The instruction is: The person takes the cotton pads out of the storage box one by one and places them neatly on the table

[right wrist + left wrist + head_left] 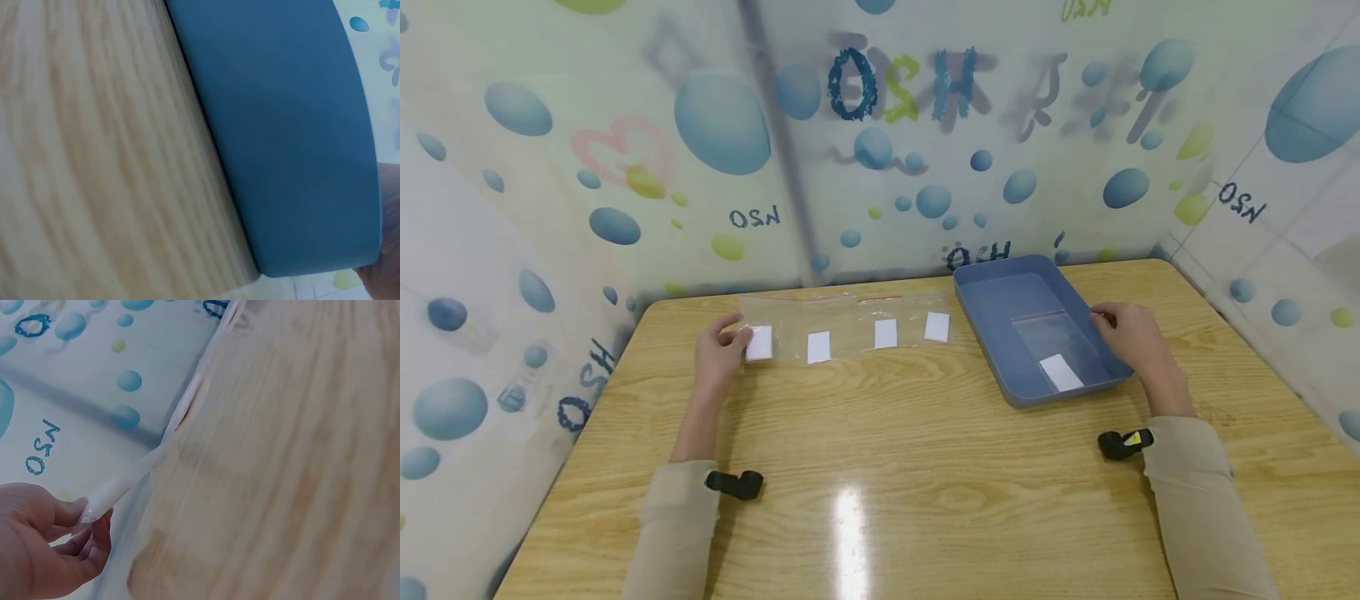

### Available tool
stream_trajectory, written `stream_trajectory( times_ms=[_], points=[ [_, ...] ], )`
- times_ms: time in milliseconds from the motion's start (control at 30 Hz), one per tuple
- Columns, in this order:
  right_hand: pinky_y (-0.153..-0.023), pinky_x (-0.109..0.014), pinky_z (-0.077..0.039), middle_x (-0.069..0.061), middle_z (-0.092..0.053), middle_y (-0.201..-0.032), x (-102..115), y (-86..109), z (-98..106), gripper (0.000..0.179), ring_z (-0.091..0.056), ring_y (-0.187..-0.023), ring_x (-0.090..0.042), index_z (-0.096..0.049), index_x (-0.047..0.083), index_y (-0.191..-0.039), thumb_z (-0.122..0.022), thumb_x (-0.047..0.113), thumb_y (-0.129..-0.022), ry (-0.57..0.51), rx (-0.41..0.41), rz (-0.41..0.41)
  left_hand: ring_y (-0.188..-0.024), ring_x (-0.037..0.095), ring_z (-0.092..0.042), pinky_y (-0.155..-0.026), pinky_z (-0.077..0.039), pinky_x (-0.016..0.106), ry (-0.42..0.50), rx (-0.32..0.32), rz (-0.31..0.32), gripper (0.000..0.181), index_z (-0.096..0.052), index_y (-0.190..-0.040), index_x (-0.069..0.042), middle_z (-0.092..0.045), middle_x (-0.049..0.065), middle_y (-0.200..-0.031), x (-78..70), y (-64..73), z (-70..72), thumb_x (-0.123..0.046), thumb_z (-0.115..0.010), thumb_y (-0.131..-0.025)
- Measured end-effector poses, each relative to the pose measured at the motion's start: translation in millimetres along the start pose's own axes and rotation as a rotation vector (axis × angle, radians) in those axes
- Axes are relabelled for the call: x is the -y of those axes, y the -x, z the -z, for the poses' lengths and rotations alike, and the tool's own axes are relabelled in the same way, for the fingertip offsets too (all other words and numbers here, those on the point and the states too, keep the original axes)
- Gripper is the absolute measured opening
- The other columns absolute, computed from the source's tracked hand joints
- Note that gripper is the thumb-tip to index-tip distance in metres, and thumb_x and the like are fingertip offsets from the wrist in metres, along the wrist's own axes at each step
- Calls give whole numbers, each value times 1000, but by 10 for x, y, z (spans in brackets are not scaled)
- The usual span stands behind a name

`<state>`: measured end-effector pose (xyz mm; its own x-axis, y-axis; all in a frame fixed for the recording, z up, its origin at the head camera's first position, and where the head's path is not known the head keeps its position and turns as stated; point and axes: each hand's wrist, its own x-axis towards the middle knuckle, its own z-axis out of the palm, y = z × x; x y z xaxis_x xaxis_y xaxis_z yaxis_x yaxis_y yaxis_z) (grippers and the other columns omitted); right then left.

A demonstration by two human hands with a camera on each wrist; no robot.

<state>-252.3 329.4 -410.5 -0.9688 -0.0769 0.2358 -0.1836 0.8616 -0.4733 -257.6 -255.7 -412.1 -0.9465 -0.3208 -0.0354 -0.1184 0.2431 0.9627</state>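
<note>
Several clear zip bags [850, 321] lie in a row on the table, each with a white card inside. My left hand [721, 354] pinches the edge of the leftmost bag beside its white card [760, 342]. In the left wrist view, thumb and fingers of the left hand [69, 537] grip that bag [115, 487] at its edge. To the right stands a blue-grey tray [1000, 354], with one more clear bag [1037, 333] and its white card [1061, 372] inside. My right hand [1131, 333] grips the tray's right rim. The right wrist view shows mostly the tray's side [287, 137].
A wood-grain table [880, 433] runs back to a wall [880, 200] with printed bubbles and letters. Side walls stand to the left and right. Each sleeve has a small black wrist camera [1123, 444] strapped near the cuff.
</note>
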Motion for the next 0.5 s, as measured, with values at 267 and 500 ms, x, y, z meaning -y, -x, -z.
stream_trajectory(
  times_ms=[267,500],
  points=[
    [-64,-50,-50,-36,-65,-104,0,4,1,27,-64,-77,-40,-63,-18,-116,-56,4,-103,2,-4,1,-72,6,-55,-59,-47,15,-71,3,-22,42,-53,-141,4,-61,11,-98,33,-38,13,-9,-60,-102],
    [-71,-54,-50,-35,-66,-104,-14,-15,-33,26,-63,-84,-41,-64,-17,-116,-56,4,-102,16,-12,-23,-91,17,-60,-65,-50,15,-226,65,26,48,-45,-150,-2,-55,26,-129,26,-50,33,-16,-55,-105]
  ],
)
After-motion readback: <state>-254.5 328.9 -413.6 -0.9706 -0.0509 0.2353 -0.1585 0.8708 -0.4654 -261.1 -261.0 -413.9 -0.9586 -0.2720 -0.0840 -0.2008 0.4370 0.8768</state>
